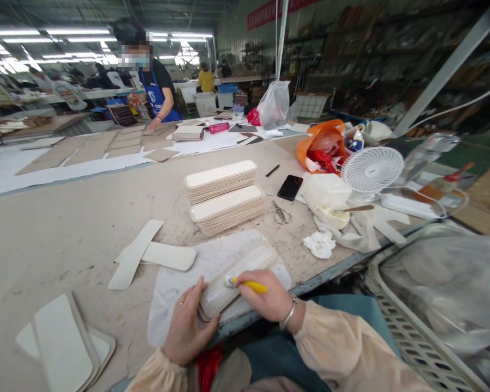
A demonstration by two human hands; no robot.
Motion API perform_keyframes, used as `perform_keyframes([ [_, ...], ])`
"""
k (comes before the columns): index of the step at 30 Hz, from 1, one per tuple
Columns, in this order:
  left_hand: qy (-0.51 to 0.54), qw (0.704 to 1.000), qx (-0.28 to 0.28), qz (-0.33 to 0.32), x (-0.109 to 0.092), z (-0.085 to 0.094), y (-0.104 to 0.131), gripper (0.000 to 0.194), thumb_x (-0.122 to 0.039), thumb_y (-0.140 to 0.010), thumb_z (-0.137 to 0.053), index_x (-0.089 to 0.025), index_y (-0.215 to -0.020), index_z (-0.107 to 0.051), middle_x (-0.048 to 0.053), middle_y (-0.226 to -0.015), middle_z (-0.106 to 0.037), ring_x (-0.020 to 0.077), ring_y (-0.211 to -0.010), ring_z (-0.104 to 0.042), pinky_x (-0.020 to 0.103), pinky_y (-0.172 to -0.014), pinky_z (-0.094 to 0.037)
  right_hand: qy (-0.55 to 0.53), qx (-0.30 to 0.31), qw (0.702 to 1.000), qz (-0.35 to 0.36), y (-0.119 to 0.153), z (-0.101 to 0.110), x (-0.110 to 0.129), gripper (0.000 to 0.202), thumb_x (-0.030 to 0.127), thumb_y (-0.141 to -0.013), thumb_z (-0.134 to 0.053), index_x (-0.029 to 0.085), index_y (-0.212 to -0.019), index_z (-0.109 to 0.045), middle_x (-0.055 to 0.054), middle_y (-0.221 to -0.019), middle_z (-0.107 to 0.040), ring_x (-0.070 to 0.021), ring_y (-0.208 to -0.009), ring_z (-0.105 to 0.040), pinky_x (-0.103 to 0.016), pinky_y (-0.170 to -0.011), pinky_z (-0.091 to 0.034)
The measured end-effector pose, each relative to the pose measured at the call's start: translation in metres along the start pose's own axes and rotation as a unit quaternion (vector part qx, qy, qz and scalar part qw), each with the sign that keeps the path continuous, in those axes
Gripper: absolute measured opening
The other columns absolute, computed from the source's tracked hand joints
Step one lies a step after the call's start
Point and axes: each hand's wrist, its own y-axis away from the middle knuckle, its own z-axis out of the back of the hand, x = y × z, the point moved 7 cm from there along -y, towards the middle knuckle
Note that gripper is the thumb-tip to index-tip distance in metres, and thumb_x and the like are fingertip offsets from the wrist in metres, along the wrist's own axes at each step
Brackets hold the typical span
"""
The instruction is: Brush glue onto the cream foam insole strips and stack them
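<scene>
A long, round-cornered piece [245, 262] with a glossy, wet-looking top lies on a white sheet [167, 296] at the table's front edge. My left hand [193, 321] grips its near left end between thumb and fingers. In my right hand [267, 296] is a yellow-handled brush [251, 285], its whitish tip touching the top of the piece. Behind the sheet stand two stacks of similar pieces, a rear stack [220, 179] and a front stack [228, 209]. Loose white strips [167, 256] lie crossed to the left.
More pale pieces [63, 343] lie front left. At right are scissors [282, 213], a phone [289, 187], crumpled tissue [319, 244], a white tub [330, 204], a fan [371, 169] and an orange bag [320, 144]. A plastic basket [416, 337] stands beside the table. A person [157, 90] works across it.
</scene>
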Motion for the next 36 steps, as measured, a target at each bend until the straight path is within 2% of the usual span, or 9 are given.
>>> perform_keyframes([
  [4, -0.005, 1.000, 0.000, 0.002, 0.000, 0.000, 0.000, 0.085, -0.033, -0.074, -0.061, -0.016, -0.144, -0.016, 0.012, -0.123, -0.055, 0.0283, -0.116, -0.049, 0.044, -0.096, -0.044, -0.006, -0.107, 0.986, -0.128, -0.005, 0.061, -0.045, 0.019, 0.022, -0.082, -0.047, 0.020, -0.080, -0.066, 0.001, -0.072, -0.067, -0.0137, -0.068, -0.060, -0.023, -0.065, -0.044],
  [9, 0.006, 1.000, 0.005, 0.001, -0.001, 0.001, 0.000, 0.085, -0.032, -0.074, -0.060, -0.017, -0.144, -0.015, 0.013, -0.125, -0.053, 0.0290, -0.116, -0.049, 0.046, -0.096, -0.043, 0.160, -0.165, 0.964, -0.134, 0.000, 0.100, -0.051, 0.020, 0.023, -0.083, -0.047, 0.022, -0.083, -0.066, 0.000, -0.078, -0.069, -0.0160, -0.074, -0.062, -0.025, -0.070, -0.043],
  [11, 0.010, 1.000, 0.006, 0.004, 0.000, 0.001, 0.000, 0.084, -0.032, -0.075, -0.060, -0.017, -0.144, -0.014, 0.013, -0.126, -0.053, 0.0293, -0.117, -0.048, 0.046, -0.096, -0.042, 0.226, -0.133, 0.960, -0.100, 0.000, 0.091, -0.039, 0.019, 0.022, -0.083, -0.047, 0.021, -0.086, -0.066, -0.003, -0.081, -0.069, -0.0171, -0.077, -0.062, -0.026, -0.072, -0.043],
  [15, 0.011, 1.000, 0.004, 0.011, -0.001, 0.001, 0.001, 0.083, -0.032, -0.074, -0.060, -0.017, -0.143, -0.017, 0.013, -0.126, -0.052, 0.0290, -0.118, -0.048, 0.045, -0.097, -0.042, 0.268, -0.009, 0.963, 0.015, 0.003, 0.045, -0.005, 0.016, 0.020, -0.082, -0.048, 0.019, -0.086, -0.064, -0.004, -0.075, -0.067, -0.0182, -0.075, -0.061, -0.028, -0.072, -0.042],
  [19, 0.018, 1.000, 0.006, 0.014, -0.003, 0.002, 0.001, 0.083, -0.030, -0.072, -0.061, -0.015, -0.142, -0.021, 0.014, -0.124, -0.054, 0.0289, -0.116, -0.049, 0.045, -0.097, -0.042, 0.137, 0.050, 0.986, 0.076, 0.010, 0.006, 0.020, 0.015, 0.018, -0.082, -0.050, 0.020, -0.087, -0.063, -0.002, -0.077, -0.067, -0.0157, -0.075, -0.061, -0.026, -0.073, -0.043],
  [23, 0.027, 0.999, 0.005, 0.021, -0.004, 0.003, 0.000, 0.081, -0.029, -0.070, -0.061, -0.015, -0.141, -0.024, 0.014, -0.124, -0.054, 0.0293, -0.115, -0.050, 0.046, -0.097, -0.041, 0.003, 0.057, 0.998, 0.021, 0.008, 0.002, 0.013, 0.018, 0.017, -0.082, -0.048, 0.020, -0.084, -0.065, 0.001, -0.078, -0.068, -0.0136, -0.074, -0.062, -0.023, -0.072, -0.045],
  [29, 0.036, 0.999, 0.016, 0.035, -0.005, 0.003, 0.002, 0.080, -0.028, -0.068, -0.063, -0.014, -0.139, -0.028, 0.015, -0.127, -0.051, 0.0298, -0.119, -0.046, 0.049, -0.102, -0.037, 0.016, -0.082, 0.989, -0.120, 0.004, 0.071, -0.044, 0.019, 0.025, -0.080, -0.049, 0.022, -0.075, -0.067, 0.002, -0.075, -0.068, -0.0172, -0.074, -0.062, -0.027, -0.071, -0.046],
  [32, 0.048, 0.998, 0.017, 0.034, -0.005, 0.005, 0.005, 0.080, -0.031, -0.069, -0.065, -0.015, -0.139, -0.029, 0.016, -0.130, -0.049, 0.0303, -0.122, -0.043, 0.050, -0.103, -0.035, 0.018, -0.168, 0.977, -0.130, 0.007, 0.101, -0.061, 0.018, 0.031, -0.080, -0.052, 0.022, -0.080, -0.067, 0.000, -0.078, -0.068, -0.0190, -0.073, -0.063, -0.029, -0.070, -0.047],
  [36, 0.075, 0.996, -0.010, 0.050, 0.004, 0.010, 0.003, 0.075, -0.041, -0.075, -0.061, -0.015, -0.139, -0.031, 0.016, -0.130, -0.048, 0.0283, -0.122, -0.045, 0.048, -0.102, -0.039, -0.029, -0.262, 0.956, -0.126, 0.015, 0.118, -0.063, 0.022, 0.036, -0.079, -0.053, 0.020, -0.084, -0.067, -0.001, -0.070, -0.066, -0.0182, -0.064, -0.061, -0.027, -0.062, -0.047],
])
